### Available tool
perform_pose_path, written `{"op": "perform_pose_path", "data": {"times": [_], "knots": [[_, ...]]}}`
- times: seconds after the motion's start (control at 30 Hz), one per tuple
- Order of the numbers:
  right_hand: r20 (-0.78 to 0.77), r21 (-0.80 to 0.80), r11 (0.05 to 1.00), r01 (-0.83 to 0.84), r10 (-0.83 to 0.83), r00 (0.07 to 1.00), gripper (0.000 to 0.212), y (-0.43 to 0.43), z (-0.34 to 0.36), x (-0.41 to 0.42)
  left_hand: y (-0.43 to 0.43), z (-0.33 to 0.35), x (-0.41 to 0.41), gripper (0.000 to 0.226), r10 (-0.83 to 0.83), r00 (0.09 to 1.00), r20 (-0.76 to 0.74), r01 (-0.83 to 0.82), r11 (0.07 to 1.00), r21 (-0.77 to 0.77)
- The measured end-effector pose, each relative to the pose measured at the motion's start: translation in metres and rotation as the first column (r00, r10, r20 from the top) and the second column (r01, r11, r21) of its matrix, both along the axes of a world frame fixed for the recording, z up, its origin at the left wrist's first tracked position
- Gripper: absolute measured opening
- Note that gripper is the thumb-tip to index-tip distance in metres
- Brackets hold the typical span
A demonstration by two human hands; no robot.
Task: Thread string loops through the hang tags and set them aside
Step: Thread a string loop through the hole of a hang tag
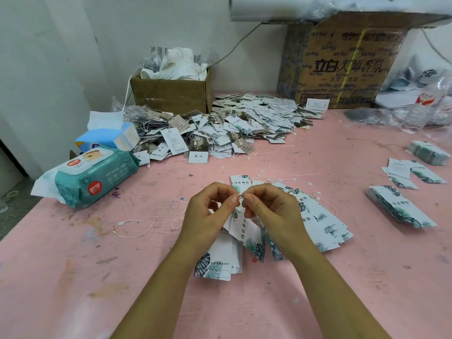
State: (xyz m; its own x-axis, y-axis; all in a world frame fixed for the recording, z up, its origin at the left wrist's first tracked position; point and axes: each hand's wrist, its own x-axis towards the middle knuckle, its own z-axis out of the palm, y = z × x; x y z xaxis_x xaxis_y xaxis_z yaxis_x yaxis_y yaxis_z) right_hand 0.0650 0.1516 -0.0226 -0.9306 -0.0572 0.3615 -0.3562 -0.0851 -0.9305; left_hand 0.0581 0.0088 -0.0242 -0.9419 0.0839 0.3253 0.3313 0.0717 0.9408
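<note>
My left hand (208,214) and my right hand (267,207) meet fingertip to fingertip above the pink table, pinching a thin white string loop (241,197) between them. A white hang tag with green leaf print (247,231) dangles from the string just below my fingers. Under my hands lie a stack of the same tags (220,261) and a fanned row of tags (322,226) to the right. Loose string loops (281,178) lie just beyond my hands. A large heap of strung tags (232,126) covers the far middle of the table.
Wet-wipe pack (95,176) and tissue pack (107,138) at left. A small cardboard box (171,94) and a big printed carton (342,64) stand at the back wall. More tag stacks (401,206) lie at right. A single string loop (137,227) lies left of my hands.
</note>
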Motion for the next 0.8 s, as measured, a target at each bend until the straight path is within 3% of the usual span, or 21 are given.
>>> {"op": "perform_pose_path", "data": {"times": [0.23,0.57,0.8], "knots": [[0.003,0.030,0.999,0.026,-0.026,1.000,0.017,0.0009,-0.0008,-0.0015,-0.0004,-0.0011,-0.0005,0.005,-0.020,0.999,-0.048,0.018,0.998,-0.055],[0.139,-0.005,1.000,-0.027,0.027,0.990,0.006,0.0047,-0.0003,-0.0036,-0.0046,-0.0037,-0.0008,0.026,-0.022,0.994,-0.110,-0.001,0.979,-0.203],[0.166,-0.047,0.996,-0.070,0.077,0.983,0.010,0.0075,0.0006,-0.0033,-0.0053,-0.0024,-0.0023,0.024,-0.039,0.997,-0.067,0.028,0.987,-0.160]]}}
